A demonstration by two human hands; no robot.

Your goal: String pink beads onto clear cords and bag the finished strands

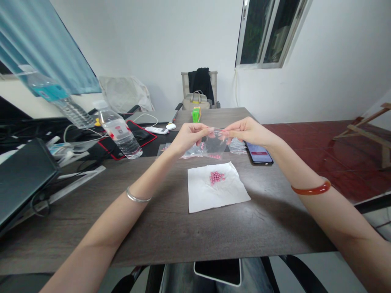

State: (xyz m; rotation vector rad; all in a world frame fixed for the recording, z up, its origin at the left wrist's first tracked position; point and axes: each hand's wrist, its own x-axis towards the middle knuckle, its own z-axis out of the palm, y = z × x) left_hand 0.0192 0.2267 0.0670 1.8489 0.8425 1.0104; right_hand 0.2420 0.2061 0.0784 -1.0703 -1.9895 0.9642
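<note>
On my distant screen I saw the clear plastic bag [215, 145] between the two hands, above the table and just beyond a sheet of white paper [210, 198]. The left hand [193, 136] pinched its upper edge with thumb and fingers, and the right hand [249, 131] pinched the same edge from the other side. Some pink beads [214, 156] showed at the bottom of this bag, but I could not tell if they were inside it or behind it. A small heap of pink beads [216, 177] lay on the paper, nearer to the body than both hands.

The table [165, 232] had a brown-grey wood grain. Around it I saw white walls, a window [265, 34] at the far right and a dark red floor [317, 146]. A chair [184, 81] with a black cloth [205, 83] stood behind the far end.

Other plastic packets [195, 151] lay behind the held bag, which partly hid them from me. A phone [259, 154] with a lit screen lay beside the right wrist, which covered its upper part. On the left I noticed two water bottles, one nearer [120, 132] and one with a blue label [55, 92], and a dark laptop [26, 179]. A green box [196, 114] stood beyond the hands.
</note>
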